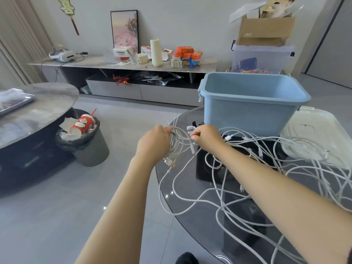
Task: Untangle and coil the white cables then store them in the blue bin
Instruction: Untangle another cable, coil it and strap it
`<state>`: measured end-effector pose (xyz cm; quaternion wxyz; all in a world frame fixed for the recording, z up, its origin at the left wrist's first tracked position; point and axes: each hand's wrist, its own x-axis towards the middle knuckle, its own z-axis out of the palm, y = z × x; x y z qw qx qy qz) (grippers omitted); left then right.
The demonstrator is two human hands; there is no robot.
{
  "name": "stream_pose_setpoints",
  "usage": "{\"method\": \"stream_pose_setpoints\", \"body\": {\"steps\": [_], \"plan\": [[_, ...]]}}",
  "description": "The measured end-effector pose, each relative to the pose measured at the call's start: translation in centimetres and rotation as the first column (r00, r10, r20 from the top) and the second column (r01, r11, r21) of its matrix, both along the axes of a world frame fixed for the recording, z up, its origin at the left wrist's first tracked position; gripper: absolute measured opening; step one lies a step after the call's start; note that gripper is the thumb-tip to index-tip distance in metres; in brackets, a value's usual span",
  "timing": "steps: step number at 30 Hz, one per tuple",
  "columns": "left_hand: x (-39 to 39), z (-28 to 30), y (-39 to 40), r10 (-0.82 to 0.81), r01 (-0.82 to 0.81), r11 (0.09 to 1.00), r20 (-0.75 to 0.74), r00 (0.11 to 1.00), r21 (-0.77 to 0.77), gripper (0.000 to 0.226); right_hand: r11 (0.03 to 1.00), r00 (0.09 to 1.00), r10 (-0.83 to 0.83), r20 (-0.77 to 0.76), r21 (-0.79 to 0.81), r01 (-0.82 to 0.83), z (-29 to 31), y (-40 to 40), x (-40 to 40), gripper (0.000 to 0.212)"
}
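White cables (238,187) are spread in a tangle over a dark glass round table (190,216), in front of the blue bin (253,103), which stands at the table's far edge beside a white lid (314,134). Grey tiled floor, a bagged waste bin (83,141) and a cluttered low sideboard (122,63) are seen beyond. A small coil (176,141) is gripped by the left hand (154,143); a strand beside it is pinched by the right hand (205,138).

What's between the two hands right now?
Head view: loops of white cable, a coil gripped by the left hand, with one strand pinched by the right hand. Nothing else shows in the gap.
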<state>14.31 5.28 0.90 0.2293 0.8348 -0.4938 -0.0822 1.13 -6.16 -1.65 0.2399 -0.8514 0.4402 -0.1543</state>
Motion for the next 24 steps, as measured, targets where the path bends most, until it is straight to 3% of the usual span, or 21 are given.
{"method": "stream_pose_setpoints", "body": {"steps": [8,14,16,20,24], "plan": [[0.6,-0.6,-0.2,0.018,-0.018,1.0,-0.007,1.0,-0.002,0.039,0.999,0.964,0.03,-0.263,0.031,-0.023,-1.6,-2.5,3.5,0.017],[0.4,-0.8,0.1,0.015,-0.015,1.0,-0.037,0.999,0.0,0.039,0.998,0.977,0.059,-0.203,-0.025,-0.065,-2.7,-1.9,2.9,0.015],[0.2,-0.6,0.3,0.013,-0.014,1.0,-0.056,0.998,-0.013,0.039,0.993,0.988,0.074,-0.132,-0.077,-0.085,-2.3,-1.4,2.4,0.022],[-0.7,-0.2,0.3,-0.022,0.017,0.999,-0.111,0.994,-0.043,0.038,0.999,0.968,-0.046,0.248,0.031,0.04,0.4,0.2,-0.3,0.007],[-2.9,-0.1,0.1,-0.092,0.082,0.995,-0.203,0.975,-0.059,0.037,0.996,0.925,-0.087,0.369,0.009,0.09,3.4,2.4,-5.8,0.012]]}}
